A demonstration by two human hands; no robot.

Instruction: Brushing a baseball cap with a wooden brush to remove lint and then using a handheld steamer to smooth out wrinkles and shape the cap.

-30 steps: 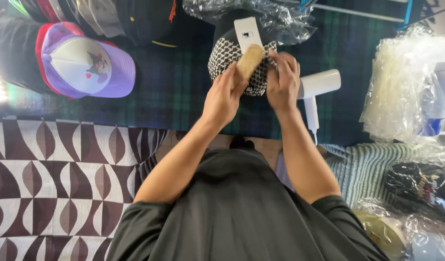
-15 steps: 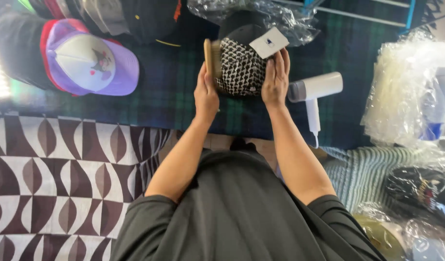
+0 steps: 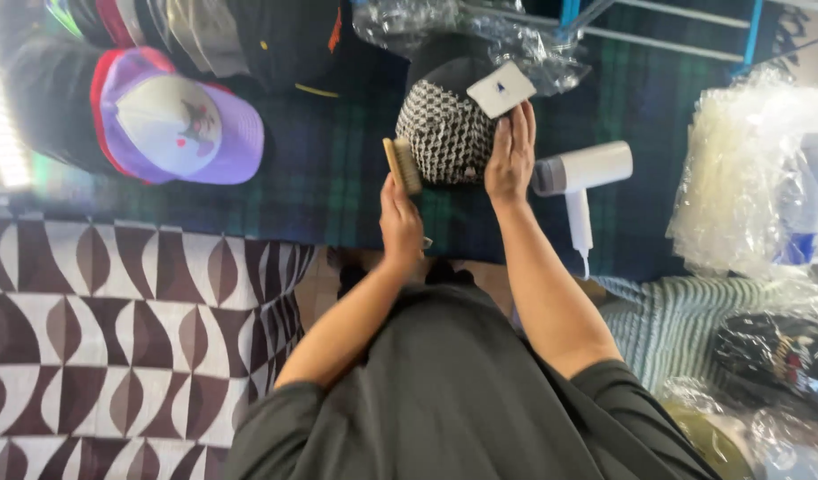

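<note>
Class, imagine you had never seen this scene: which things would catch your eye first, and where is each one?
At top centre, a black-and-white patterned cap with a white tag sits on the dark plaid cloth, steadied by the right hand while the left hand holds a small wooden brush against its side. To the left lies a purple-and-white cap; to the right, a white handheld steamer.

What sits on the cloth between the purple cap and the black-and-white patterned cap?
Only the small wooden brush in the left hand, beside the patterned cap; otherwise bare plaid cloth from the purple cap, head view.
</note>
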